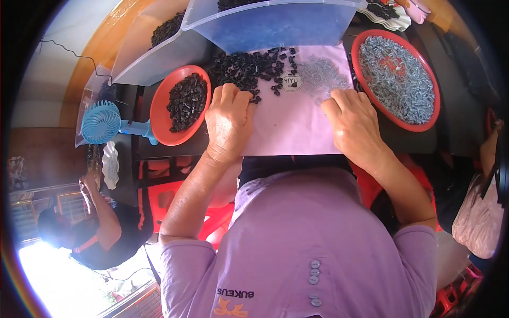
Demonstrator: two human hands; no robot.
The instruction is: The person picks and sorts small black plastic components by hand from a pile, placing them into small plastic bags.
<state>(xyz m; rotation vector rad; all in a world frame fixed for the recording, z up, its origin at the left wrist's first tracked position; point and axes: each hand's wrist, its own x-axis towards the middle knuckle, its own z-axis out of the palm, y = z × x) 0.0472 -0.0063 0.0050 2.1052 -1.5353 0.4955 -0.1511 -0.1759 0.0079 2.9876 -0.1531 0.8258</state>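
both hands are apart in my view, one at each side of a pink sheet (291,132). the left hand (228,119) is curled at the sheet's left side, its fingertips at the near edge of a loose heap of small black pieces (238,71); i cannot tell whether they are closed on one. the right hand (354,119) is bent much the same way at the near edge of a thin scatter of small clear pieces (321,74), and its fingertips are partly hidden from me, so i cannot tell whether they pinch anything. between the two groups i see a round printed mark (291,82) on the sheet. just left of the left hand is a red tray (158,124) with more black pieces in it, and beside that a blue handheld fan (102,123). right of the right hand i have a larger red tray (436,100) spread with many clear pieces, its bottom showing through near the middle. beyond the sheet stands a translucent bin (281,32), with a pale bin (151,61) to its left, dark pieces visible in both. at far left i make out another person (114,246).
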